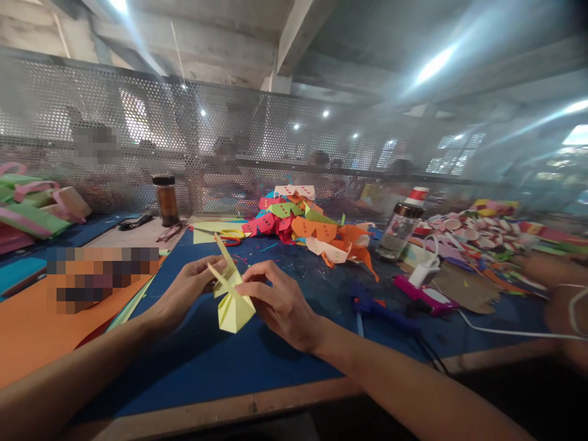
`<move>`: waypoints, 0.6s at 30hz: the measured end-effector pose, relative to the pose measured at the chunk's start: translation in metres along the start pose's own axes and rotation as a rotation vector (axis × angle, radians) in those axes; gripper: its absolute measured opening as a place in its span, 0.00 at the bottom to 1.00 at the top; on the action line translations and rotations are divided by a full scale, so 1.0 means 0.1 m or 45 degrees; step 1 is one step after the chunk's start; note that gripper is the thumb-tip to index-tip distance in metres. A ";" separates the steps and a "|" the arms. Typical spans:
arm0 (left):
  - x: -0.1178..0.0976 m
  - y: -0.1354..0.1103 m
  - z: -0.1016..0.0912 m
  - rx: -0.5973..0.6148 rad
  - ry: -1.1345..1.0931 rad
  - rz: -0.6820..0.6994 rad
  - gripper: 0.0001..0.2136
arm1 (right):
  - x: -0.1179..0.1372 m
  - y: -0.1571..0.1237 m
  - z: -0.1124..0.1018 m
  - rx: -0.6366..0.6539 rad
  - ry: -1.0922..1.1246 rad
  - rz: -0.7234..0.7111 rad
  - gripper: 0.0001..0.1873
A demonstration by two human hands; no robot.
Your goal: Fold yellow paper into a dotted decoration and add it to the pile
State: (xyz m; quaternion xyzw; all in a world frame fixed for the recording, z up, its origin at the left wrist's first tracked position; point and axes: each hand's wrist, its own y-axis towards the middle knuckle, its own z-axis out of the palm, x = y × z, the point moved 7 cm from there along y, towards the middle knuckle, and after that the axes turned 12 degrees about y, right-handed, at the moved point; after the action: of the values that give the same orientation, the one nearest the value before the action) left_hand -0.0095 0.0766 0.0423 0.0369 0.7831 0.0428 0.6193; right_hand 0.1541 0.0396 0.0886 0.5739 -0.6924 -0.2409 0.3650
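Between my two hands, above the blue tabletop, is a folded pale yellow paper piece with two long narrow strips pointing up and a wider, creased end below. My left hand grips it from the left, its fingertips partly hidden behind the paper. From the other side, the thumb and fingers of my right hand pinch it near the middle. Behind my hands lie yellow-handled scissors on pale paper sheets. To the right of my right hand rests a blue glue gun.
Folded coloured paper figures are heaped at the back. A brown jar stands back left, a clear bottle back right. A pink power strip with a white cable lies right. Orange paper covers the left. Another person's arm shows far right.
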 end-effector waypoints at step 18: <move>-0.62 -0.31 -0.16 -0.346 0.582 0.791 0.14 | -0.21 0.04 -0.04 0.026 -0.350 0.172 0.12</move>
State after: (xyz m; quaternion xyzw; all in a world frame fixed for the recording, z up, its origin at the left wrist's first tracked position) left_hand -0.0107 0.0381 0.1024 0.1791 0.8394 0.3379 0.3862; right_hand 0.1565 0.0609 0.0890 0.4914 -0.7753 -0.2849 0.2763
